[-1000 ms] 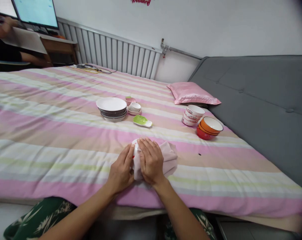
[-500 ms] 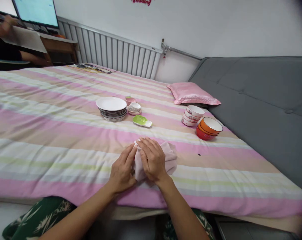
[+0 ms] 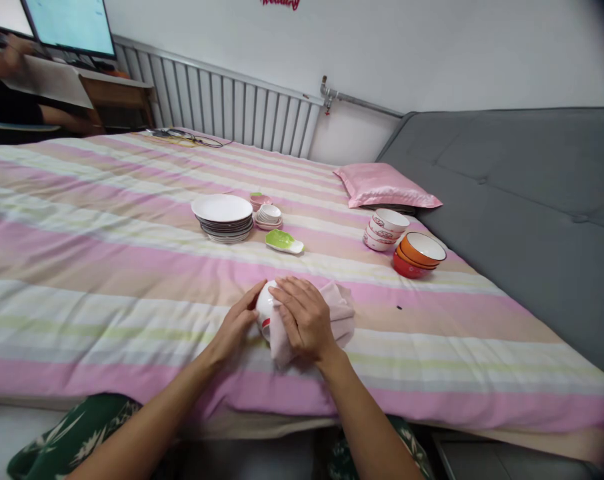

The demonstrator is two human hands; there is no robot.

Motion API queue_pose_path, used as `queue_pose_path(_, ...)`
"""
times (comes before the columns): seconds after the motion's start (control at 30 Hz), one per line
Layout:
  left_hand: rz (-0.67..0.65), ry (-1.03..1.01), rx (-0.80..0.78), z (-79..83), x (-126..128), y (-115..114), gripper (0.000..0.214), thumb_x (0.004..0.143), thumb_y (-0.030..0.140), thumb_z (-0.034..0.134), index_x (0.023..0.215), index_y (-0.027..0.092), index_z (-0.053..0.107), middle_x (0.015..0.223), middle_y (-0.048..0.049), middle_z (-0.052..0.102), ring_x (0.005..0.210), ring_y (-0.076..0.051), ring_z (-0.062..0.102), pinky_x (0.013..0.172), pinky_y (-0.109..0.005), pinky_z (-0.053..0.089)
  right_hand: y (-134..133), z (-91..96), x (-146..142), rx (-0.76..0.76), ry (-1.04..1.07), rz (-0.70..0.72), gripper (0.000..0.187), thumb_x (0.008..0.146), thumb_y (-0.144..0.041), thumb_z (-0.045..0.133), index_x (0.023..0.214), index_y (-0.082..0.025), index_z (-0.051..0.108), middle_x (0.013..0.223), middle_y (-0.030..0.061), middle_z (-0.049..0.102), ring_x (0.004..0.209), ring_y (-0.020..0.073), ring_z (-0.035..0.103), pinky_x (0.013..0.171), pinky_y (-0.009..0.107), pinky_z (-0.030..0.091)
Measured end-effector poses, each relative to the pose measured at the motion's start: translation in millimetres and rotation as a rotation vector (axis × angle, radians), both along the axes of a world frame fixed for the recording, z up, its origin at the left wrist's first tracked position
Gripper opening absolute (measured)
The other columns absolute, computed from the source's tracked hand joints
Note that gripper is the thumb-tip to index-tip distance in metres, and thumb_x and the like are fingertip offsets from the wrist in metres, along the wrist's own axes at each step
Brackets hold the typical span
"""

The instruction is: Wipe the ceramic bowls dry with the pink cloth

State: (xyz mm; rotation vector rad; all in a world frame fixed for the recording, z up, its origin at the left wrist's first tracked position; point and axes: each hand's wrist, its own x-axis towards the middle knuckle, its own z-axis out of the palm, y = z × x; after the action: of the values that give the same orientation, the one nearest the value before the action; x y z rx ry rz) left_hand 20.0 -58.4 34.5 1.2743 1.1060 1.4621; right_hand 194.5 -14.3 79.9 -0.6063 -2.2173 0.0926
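Observation:
A white bowl (image 3: 265,308) with a red mark is tipped on its side at the near edge of the bed, partly hidden by cloth and fingers. My left hand (image 3: 238,323) grips its left side, thumb and fingers curved round the wall. Over the bowl's right side, my right hand (image 3: 305,317) presses a pale pink cloth (image 3: 339,313), fingers closed on it. The cloth's loose end trails to the right on the striped cover. Beyond the hands lies a green and white leaf-shaped dish (image 3: 283,242).
A stack of plates (image 3: 223,210) stands left of small dishes (image 3: 269,215). To the right are stacked white bowls (image 3: 386,230) and orange and red bowls (image 3: 419,255). A pink pillow (image 3: 385,185) rests by the grey headboard (image 3: 522,180). Another person's arm (image 3: 7,57) shows at a desk.
My left hand has shifted left and lower along the bowl, so more of its white side and red mark show. The right hand stays on the cloth, nearly in place.

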Motion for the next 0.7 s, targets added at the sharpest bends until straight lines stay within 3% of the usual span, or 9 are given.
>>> queue_pose_path(0.1, 0.041, -0.013, -0.042, 13.2, 4, 0, 0.049, 0.08, 0.031, 0.058, 0.127, 0.017, 0.056, 0.137, -0.0094, 0.054, 0.129, -0.029, 0.043, 0.11, -0.041, 0.029, 0, -0.6, 0, -0.008, 0.014, 0.019, 0.035, 0.091, -0.02, 0.042, 0.121, -0.019, 0.06, 0.131, 0.0049, 0.059, 0.126, 0.0201, 0.049, 0.109, 0.041, 0.035)
queue_pose_path(0.23, 0.022, -0.053, -0.082, 25.6, 6, -4, 0.044, 0.078, 0.036, 0.065, 0.117, 0.015, 0.061, 0.118, -0.0113, 0.065, 0.107, -0.027, 0.058, 0.093, -0.036, 0.045, 2, -0.4, 3, -0.129, 0.085, 0.012, 0.037, 0.093, -0.021, 0.037, 0.123, -0.02, 0.059, 0.131, 0.0046, 0.059, 0.127, 0.019, 0.048, 0.11, 0.042, 0.036)
queue_pose_path(0.4, -0.012, -0.086, -0.167, 28.3, 5, -7, 0.043, 0.068, 0.034, 0.076, 0.104, 0.013, 0.065, 0.098, -0.0101, 0.07, 0.088, -0.023, 0.063, 0.076, -0.03, 0.049, 6, -0.3, 4, -0.336, 0.26, 0.026, 0.037, 0.094, -0.024, 0.034, 0.118, -0.022, 0.062, 0.127, 0.0048, 0.061, 0.123, 0.0181, 0.051, 0.108, 0.042, 0.038)
queue_pose_path(0.7, -0.126, -0.131, -0.266, 25.6, 12, -9, 0.033, 0.063, 0.035, 0.079, 0.084, 0.011, 0.071, 0.077, -0.0055, 0.071, 0.069, -0.019, 0.062, 0.064, -0.026, 0.049, 17, -13.0, 1, -0.688, 0.512, 0.1, 0.035, 0.094, -0.031, 0.039, 0.116, -0.022, 0.064, 0.126, 0.0048, 0.062, 0.123, 0.0176, 0.052, 0.109, 0.039, 0.035)
